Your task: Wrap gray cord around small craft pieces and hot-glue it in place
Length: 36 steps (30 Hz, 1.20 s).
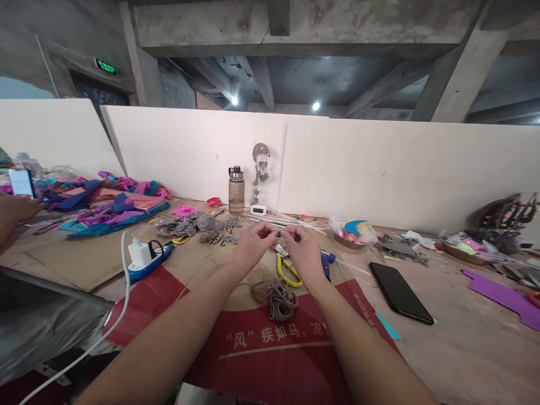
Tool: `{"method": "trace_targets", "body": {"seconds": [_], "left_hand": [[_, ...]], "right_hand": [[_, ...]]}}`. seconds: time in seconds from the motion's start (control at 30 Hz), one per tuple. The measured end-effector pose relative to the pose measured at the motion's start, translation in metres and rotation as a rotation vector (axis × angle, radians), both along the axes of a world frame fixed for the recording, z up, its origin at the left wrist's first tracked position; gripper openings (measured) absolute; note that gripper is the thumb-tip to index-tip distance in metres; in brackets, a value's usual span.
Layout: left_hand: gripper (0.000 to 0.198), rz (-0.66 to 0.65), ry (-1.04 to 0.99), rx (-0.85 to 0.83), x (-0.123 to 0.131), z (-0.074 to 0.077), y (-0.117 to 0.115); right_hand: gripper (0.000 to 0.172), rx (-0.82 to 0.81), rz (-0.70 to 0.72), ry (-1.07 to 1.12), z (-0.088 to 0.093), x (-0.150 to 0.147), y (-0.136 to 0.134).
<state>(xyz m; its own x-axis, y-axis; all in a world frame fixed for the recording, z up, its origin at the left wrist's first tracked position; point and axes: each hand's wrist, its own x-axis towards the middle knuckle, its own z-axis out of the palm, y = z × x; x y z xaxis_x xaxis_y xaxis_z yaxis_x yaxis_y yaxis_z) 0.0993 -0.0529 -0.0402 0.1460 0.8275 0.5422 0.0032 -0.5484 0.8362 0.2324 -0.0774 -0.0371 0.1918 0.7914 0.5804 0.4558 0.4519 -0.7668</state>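
Observation:
My left hand [254,245] and my right hand [302,250] are raised close together over the cardboard, fingertips pinched. Between them is a small dark bluish piece [279,233], too small to name, which both seem to grip. Just below the fingers lie pliers with yellow handles [288,274], partly hidden by my right hand. A blue glue gun [327,260] rests to the right of that hand. Nearer me, a loose bundle of grey cord [278,299] lies on the red-printed cardboard sheet [253,360].
Behind are a water bottle [237,191], a small white clock [258,210] and a grey hanging ornament [261,152]. Grey yarn balls [206,221] and a blue power strip [147,267] lie left. A black phone [400,292] lies right. Another person's hand [17,211] holds a phone at far left.

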Motion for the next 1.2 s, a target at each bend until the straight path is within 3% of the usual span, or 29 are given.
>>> {"method": "trace_targets", "body": {"seconds": [0.2, 0.5, 0.67, 0.8, 0.87, 1.03, 1.2], "left_hand": [[0.008, -0.029, -0.011, -0.022, 0.001, -0.001, 0.002], [0.015, -0.181, 0.016, -0.088, 0.000, 0.000, 0.006], [0.010, -0.152, 0.070, -0.107, 0.000, 0.000, 0.006], [0.009, -0.013, 0.167, 0.028, -0.003, 0.001, 0.003], [0.010, 0.009, 0.141, 0.020, -0.005, 0.002, 0.002], [0.015, -0.072, -0.035, -0.142, -0.003, 0.006, 0.001], [0.016, -0.098, -0.085, -0.166, 0.000, 0.008, -0.002]], "right_hand": [[0.022, -0.015, -0.009, -0.069, 0.004, 0.002, 0.001], [0.020, -0.005, -0.043, -0.142, 0.003, 0.008, 0.002], [0.015, 0.027, -0.056, -0.231, -0.001, 0.008, 0.001], [0.014, 0.040, -0.023, -0.238, -0.003, 0.006, 0.000], [0.013, 0.050, 0.004, -0.200, -0.004, 0.006, 0.000], [0.010, 0.063, 0.029, -0.147, -0.005, 0.003, -0.002], [0.012, 0.039, 0.013, -0.056, -0.006, 0.001, -0.002]]}}
